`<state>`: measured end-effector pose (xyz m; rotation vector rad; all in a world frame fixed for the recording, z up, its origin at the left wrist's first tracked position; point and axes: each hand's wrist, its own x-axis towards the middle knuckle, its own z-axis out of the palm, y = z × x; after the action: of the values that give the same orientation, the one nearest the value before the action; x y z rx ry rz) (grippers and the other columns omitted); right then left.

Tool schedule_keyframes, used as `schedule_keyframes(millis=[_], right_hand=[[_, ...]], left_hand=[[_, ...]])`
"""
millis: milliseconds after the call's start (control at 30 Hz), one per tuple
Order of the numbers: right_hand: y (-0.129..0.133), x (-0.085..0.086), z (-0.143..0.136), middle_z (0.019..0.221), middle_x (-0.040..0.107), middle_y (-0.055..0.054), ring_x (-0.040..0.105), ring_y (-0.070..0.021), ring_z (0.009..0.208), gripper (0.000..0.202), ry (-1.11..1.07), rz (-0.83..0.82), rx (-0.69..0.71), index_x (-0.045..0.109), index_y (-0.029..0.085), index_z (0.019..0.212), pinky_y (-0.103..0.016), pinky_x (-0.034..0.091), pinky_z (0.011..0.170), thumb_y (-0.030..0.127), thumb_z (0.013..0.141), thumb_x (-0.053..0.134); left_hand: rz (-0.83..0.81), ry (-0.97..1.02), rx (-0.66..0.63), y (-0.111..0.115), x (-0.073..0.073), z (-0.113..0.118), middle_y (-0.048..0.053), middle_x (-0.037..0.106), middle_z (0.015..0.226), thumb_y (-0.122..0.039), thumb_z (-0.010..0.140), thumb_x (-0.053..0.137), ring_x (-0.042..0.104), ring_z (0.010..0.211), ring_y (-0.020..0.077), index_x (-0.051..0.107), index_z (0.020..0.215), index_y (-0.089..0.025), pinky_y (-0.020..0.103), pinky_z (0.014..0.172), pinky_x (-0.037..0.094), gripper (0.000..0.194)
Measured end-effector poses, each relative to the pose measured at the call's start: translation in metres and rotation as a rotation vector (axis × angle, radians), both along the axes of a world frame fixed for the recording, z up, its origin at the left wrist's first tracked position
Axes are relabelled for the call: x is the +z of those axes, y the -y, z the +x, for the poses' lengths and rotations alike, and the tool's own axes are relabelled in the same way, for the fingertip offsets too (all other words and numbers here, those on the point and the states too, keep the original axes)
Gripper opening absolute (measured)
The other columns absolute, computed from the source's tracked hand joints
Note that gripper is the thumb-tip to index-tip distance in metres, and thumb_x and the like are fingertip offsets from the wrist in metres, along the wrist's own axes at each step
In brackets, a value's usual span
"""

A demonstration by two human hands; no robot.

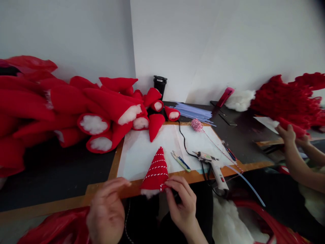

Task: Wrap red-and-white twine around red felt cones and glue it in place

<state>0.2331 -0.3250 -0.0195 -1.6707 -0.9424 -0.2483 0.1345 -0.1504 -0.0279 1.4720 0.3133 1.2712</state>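
Note:
A stuffed red felt cone [155,171], wound with red-and-white twine, lies at the board's near edge, its tip pointing away. White stuffing [149,193] shows at its open base. My right hand [183,201] pinches the cone's lower right edge, where the twine ends in a small tangle. Left of the cone, my left hand [108,211] is raised with fingers stretched out, holding nothing visible. A strand of twine [127,220] hangs beside it. Right of the cone lie thread snips [180,162] and a white hot glue gun [213,165].
Red stuffed cones [106,101] pile up at left. A ball of twine [197,125], glue sticks [194,112] and a black bottle [159,84] are at the back. The glue gun's cord [183,139] crosses the white board. At right, another person's hands [288,135] hold red fabric.

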Motion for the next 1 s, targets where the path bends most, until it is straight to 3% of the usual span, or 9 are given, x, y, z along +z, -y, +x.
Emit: schedule_keyframes(millis=[67, 133, 267, 400, 533, 667, 800, 900, 1000], right_hand=[[0.004, 0.001, 0.0, 0.109, 0.064, -0.007, 0.063, -0.0189, 0.103, 0.035, -0.035, 0.001, 0.029, 0.065, 0.024, 0.115, -0.033, 0.053, 0.089, 0.002, 0.09, 0.054], [0.007, 0.002, 0.0, 0.114, 0.063, -0.008, 0.061, -0.0219, 0.108, 0.03, -0.109, -0.001, 0.088, 0.066, 0.024, 0.114, -0.037, 0.051, 0.093, 0.009, 0.091, 0.055], [0.003, 0.003, 0.002, 0.104, 0.062, -0.006, 0.06, -0.0217, 0.102, 0.014, -0.385, 0.118, 0.034, 0.066, 0.023, 0.096, -0.035, 0.048, 0.09, 0.027, 0.097, 0.053], [-0.01, 0.003, 0.004, 0.091, 0.061, -0.001, 0.059, -0.0152, 0.082, 0.012, -0.725, 0.199, 0.013, 0.06, 0.023, 0.097, -0.025, 0.049, 0.072, 0.033, 0.092, 0.065], [-0.011, 0.004, 0.004, 0.105, 0.064, -0.003, 0.062, -0.017, 0.096, 0.031, -0.895, 0.316, 0.188, 0.059, 0.026, 0.113, -0.027, 0.052, 0.083, 0.033, 0.086, 0.074], [-0.011, 0.006, 0.01, 0.125, 0.064, -0.005, 0.064, -0.0195, 0.108, 0.046, -0.986, 0.436, 0.184, 0.055, 0.03, 0.128, -0.029, 0.054, 0.087, 0.04, 0.087, 0.073], [-0.023, 0.011, 0.018, 0.133, 0.065, -0.008, 0.063, -0.0245, 0.122, 0.055, -0.96, 0.389, 0.189, 0.055, 0.026, 0.133, -0.038, 0.051, 0.103, 0.043, 0.084, 0.075], [-0.03, 0.016, 0.02, 0.126, 0.071, -0.01, 0.067, -0.0269, 0.116, 0.05, -0.857, 0.342, 0.274, 0.058, 0.022, 0.13, -0.042, 0.054, 0.101, 0.042, 0.087, 0.073], [-0.034, 0.022, 0.016, 0.126, 0.071, -0.009, 0.07, -0.0252, 0.113, 0.048, -0.787, 0.301, 0.318, 0.057, 0.025, 0.133, -0.039, 0.057, 0.096, 0.04, 0.09, 0.069]], left_hand=[[-0.219, 0.055, 0.169, -0.008, 0.009, 0.0, 0.001, 0.064, 0.085, -0.046, 0.097, 0.044, 0.061, 0.081, 0.0199, 0.067, 0.092, -0.026, 0.035, 0.081, 0.053, 0.031], [-0.315, -0.093, 0.21, -0.017, 0.017, 0.0, -0.001, 0.064, 0.083, -0.046, 0.092, 0.056, 0.06, 0.079, 0.0185, 0.067, 0.092, -0.025, 0.033, 0.081, 0.052, 0.023], [-0.21, -0.65, -0.176, -0.022, 0.025, 0.008, 0.003, 0.07, 0.108, -0.055, 0.091, 0.057, 0.066, 0.096, 0.0226, 0.066, 0.117, -0.026, 0.036, 0.088, 0.051, 0.04], [-0.129, -0.792, -0.498, -0.007, 0.031, 0.022, 0.007, 0.07, 0.115, -0.057, 0.095, 0.049, 0.069, 0.098, 0.0254, 0.05, 0.138, -0.026, 0.038, 0.085, 0.055, 0.053], [-0.17, -0.719, -0.601, 0.004, 0.033, 0.029, 0.01, 0.063, 0.128, -0.048, 0.095, 0.056, 0.069, 0.104, 0.0254, 0.036, 0.145, -0.029, 0.039, 0.088, 0.058, 0.058], [-0.136, -0.565, -0.51, 0.009, 0.024, 0.024, 0.013, 0.054, 0.14, -0.039, 0.093, 0.06, 0.062, 0.121, 0.0265, 0.038, 0.141, -0.027, 0.039, 0.101, 0.053, 0.054], [0.016, -0.509, -0.496, 0.013, 0.016, 0.016, 0.013, 0.053, 0.143, -0.033, 0.092, 0.062, 0.054, 0.132, 0.0288, 0.041, 0.141, -0.027, 0.042, 0.109, 0.048, 0.054], [0.033, -0.465, -0.616, 0.013, 0.014, 0.014, 0.014, 0.049, 0.148, -0.041, 0.09, 0.065, 0.051, 0.135, 0.0335, 0.04, 0.146, -0.027, 0.046, 0.11, 0.047, 0.063], [-0.11, -0.409, -0.68, 0.01, 0.015, 0.014, 0.016, 0.043, 0.153, -0.062, 0.079, 0.071, 0.049, 0.136, 0.0387, 0.038, 0.148, -0.028, 0.05, 0.11, 0.046, 0.084]])
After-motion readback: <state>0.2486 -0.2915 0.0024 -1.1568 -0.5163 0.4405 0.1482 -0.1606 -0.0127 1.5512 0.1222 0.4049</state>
